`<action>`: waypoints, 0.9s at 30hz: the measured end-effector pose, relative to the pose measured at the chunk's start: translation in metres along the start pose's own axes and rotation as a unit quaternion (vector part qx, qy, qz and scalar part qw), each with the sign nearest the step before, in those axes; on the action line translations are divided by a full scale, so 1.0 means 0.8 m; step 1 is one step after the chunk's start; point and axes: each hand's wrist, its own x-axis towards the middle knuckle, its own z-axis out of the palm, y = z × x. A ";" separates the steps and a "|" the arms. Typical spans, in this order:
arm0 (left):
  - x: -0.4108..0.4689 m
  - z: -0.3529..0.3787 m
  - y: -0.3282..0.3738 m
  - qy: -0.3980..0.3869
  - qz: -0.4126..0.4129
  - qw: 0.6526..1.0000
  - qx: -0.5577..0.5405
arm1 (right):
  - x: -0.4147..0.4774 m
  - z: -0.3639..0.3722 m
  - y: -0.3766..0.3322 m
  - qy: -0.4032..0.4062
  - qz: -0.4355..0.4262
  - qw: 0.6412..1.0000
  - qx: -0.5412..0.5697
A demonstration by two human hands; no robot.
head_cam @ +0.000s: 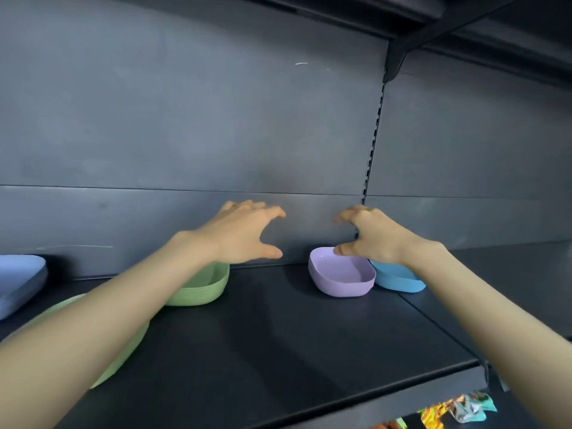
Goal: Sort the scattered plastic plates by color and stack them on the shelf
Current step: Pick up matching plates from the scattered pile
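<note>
Both hands hold nothing. The left hand (244, 235) hovers with fingers spread and thumb out wide. The right hand (373, 238) is arched the same way, fingers apart; its thumb tip lies over the far rim of the purple dish (340, 278), but I cannot tell whether it touches.

That dish sits mouth up on the shelf (278, 335), towards the far right, just beside a blue dish (399, 281) that the right wrist largely hides. The purple one is a rounded oblong, with its long axis running roughly left to right and the right end slightly nearer.

Judging by the thumb, lifting the purple dish looks like the step in hand. It would go best with the thumb inside the far rim and the fingers down the outer wall at one short end, lifting straight up so the light plastic doesn't skid into the blue one.

On the left, under the left forearm, a green stack (201, 287) stands mouth up. A wider green plate (130, 345) lies nearer, and a pale blue pile (18, 283) sits at the far left edge.
</note>
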 end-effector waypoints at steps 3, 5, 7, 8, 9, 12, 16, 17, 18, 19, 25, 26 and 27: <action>0.007 0.012 -0.018 -0.008 -0.023 1.000 0.004 | 0.031 0.021 0.001 -0.007 -0.032 0.999 0.007; 0.006 0.015 -0.031 -0.013 -0.048 0.999 0.002 | 0.050 0.030 -0.003 -0.016 -0.053 0.998 0.021; 0.002 0.017 -0.044 -0.020 -0.073 0.997 0.010 | 0.068 0.039 -0.010 -0.024 -0.074 0.996 0.035; -0.002 0.018 -0.050 -0.022 -0.087 0.996 0.011 | 0.076 0.045 -0.014 -0.030 -0.086 0.995 0.042; -0.006 0.019 -0.057 -0.021 -0.103 0.994 0.011 | 0.084 0.051 -0.019 -0.035 -0.099 0.993 0.051; -0.027 0.022 -0.070 -0.025 -0.155 0.988 0.016 | 0.101 0.074 -0.035 -0.056 -0.141 0.985 0.078; -0.063 0.034 -0.077 -0.031 -0.233 0.972 -0.022 | 0.111 0.106 -0.051 -0.095 -0.184 0.972 0.107; -0.071 0.037 -0.077 -0.035 -0.250 0.967 -0.029 | 0.112 0.112 -0.053 -0.102 -0.193 0.969 0.113; -0.080 0.040 -0.078 -0.039 -0.265 0.963 -0.033 | 0.113 0.118 -0.055 -0.105 -0.200 0.967 0.118; -0.087 0.042 -0.080 -0.042 -0.278 0.959 -0.036 | 0.112 0.123 -0.057 -0.107 -0.208 0.964 0.125; -0.119 0.043 -0.095 -0.048 -0.337 0.937 -0.082 | 0.103 0.143 -0.073 -0.125 -0.230 0.950 0.169; -0.121 0.043 -0.099 -0.051 -0.337 0.936 -0.085 | 0.102 0.143 -0.076 -0.124 -0.230 0.950 0.171; -0.122 0.042 -0.102 -0.052 -0.337 0.936 -0.089 | 0.102 0.144 -0.079 -0.125 -0.227 0.950 0.174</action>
